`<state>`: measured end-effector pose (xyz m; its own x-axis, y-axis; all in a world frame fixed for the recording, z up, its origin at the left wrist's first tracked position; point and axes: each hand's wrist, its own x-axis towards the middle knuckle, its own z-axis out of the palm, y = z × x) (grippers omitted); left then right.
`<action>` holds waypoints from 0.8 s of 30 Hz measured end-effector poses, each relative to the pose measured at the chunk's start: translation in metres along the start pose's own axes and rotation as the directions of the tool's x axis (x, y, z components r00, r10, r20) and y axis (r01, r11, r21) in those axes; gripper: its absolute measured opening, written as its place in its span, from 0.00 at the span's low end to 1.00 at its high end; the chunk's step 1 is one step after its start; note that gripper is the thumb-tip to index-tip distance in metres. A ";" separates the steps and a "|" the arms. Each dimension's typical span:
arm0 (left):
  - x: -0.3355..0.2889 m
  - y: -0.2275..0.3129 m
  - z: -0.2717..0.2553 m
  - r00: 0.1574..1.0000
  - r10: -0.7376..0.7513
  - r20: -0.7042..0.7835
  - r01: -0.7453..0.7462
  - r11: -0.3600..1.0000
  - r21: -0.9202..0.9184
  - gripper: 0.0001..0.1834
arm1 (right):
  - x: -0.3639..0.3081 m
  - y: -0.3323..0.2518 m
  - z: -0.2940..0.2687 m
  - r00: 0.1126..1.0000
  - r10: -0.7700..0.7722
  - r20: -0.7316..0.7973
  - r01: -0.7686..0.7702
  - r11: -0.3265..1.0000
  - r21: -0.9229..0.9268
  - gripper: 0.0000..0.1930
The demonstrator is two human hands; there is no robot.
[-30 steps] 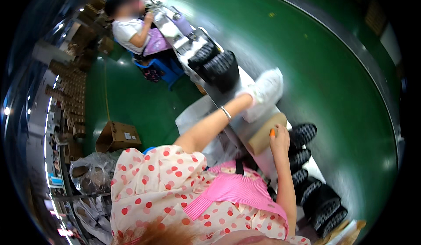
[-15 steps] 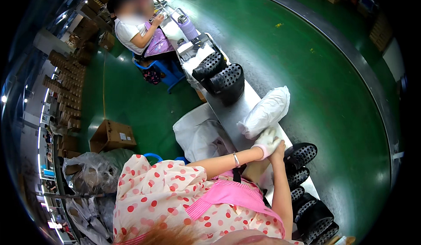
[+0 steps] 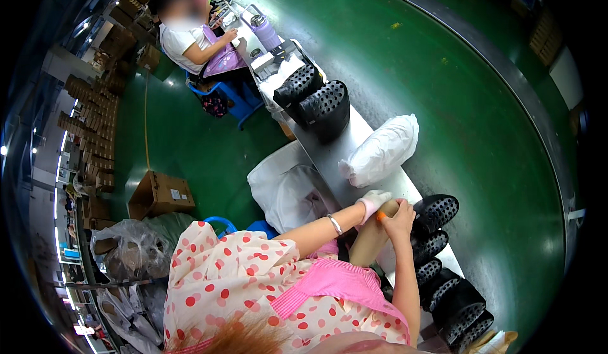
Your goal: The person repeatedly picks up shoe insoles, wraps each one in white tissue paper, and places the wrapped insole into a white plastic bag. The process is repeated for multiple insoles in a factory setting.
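A long tan piece with a smooth, rounded face (image 3: 368, 243) slants from the bench toward my lap. It looks like a shoe form or an insole, but I cannot tell which. My left hand (image 3: 377, 200), in a white glove, grips its far end. On the other side, my bare right hand (image 3: 400, 221) is closed on its edge, with something orange at the thumb. A white wrapped bundle (image 3: 383, 151) lies on the bench just beyond both hands. Close to my right hand stand several black shoe-like pieces with round holes (image 3: 435, 212).
More black perforated pieces (image 3: 324, 107) stand farther along the metal bench (image 3: 329, 164). Left of it is a large white sack (image 3: 275, 180). A cardboard box (image 3: 158, 195) sits on the green floor. Farther off, a seated person (image 3: 190, 46) works near a purple bottle (image 3: 267, 34).
Both hands have shifted slightly apart, and more of the tan piece shows between them. My right hand has come up along it, bringing the orange spot into sight. The view has moved slightly.
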<state>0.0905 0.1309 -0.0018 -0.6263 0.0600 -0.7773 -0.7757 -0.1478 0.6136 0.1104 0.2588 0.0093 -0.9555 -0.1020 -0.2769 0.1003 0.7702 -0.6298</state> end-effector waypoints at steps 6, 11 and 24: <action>-0.014 0.015 -0.007 0.866 0.270 0.420 -0.138 0.938 -0.318 0.08 | -0.020 0.013 -0.041 0.981 -0.182 -0.064 0.189 0.837 0.513 0.22; -0.101 0.068 0.010 0.724 0.290 0.626 -0.272 0.954 -0.126 0.18 | -0.056 0.019 -0.117 0.979 -0.176 -0.106 0.140 0.192 0.971 0.25; -0.186 0.046 0.180 0.623 0.088 0.777 -0.182 0.983 0.034 0.27 | -0.253 0.128 -0.246 0.492 0.223 -0.842 0.156 0.929 0.337 0.16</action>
<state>0.1573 0.2902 0.1966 -0.5192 0.7918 -0.3217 -0.6511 -0.1227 0.7490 0.2967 0.5374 0.1773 -0.6812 0.6513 0.3343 0.0377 0.4873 -0.8724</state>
